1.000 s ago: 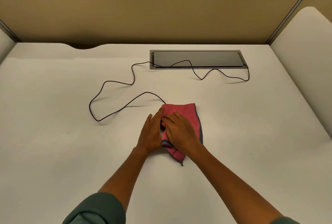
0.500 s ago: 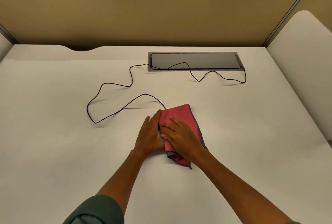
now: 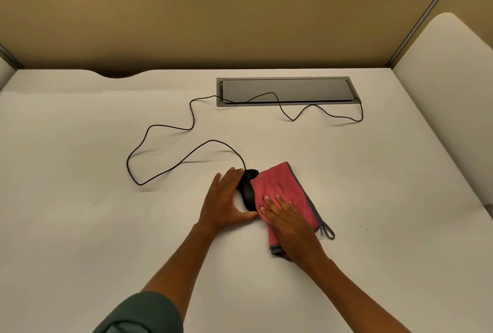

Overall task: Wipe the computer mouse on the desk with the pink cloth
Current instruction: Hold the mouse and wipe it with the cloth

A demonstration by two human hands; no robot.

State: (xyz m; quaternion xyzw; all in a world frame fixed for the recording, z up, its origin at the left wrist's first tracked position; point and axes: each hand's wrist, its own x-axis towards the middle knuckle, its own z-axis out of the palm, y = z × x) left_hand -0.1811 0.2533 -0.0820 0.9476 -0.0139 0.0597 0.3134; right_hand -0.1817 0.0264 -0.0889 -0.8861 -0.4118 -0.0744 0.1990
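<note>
Two bare hands work near the middle of the white tabletop. The left hand lies with fingers stretched along the left side of the black computer mouse and thumb curled round its near end, a loose grip bracing the mouse in place. The right hand presses flat, fingers spread, on the pink cloth, which lies folded just right of the mouse, its left edge lapping over the mouse's right side. A grey loop hangs from the cloth's near right corner. The mouse's black cable loops away to the left, then runs back to a grey cable hatch set near the tabletop's far edge. A green sleeve covers the left upper arm.
</note>
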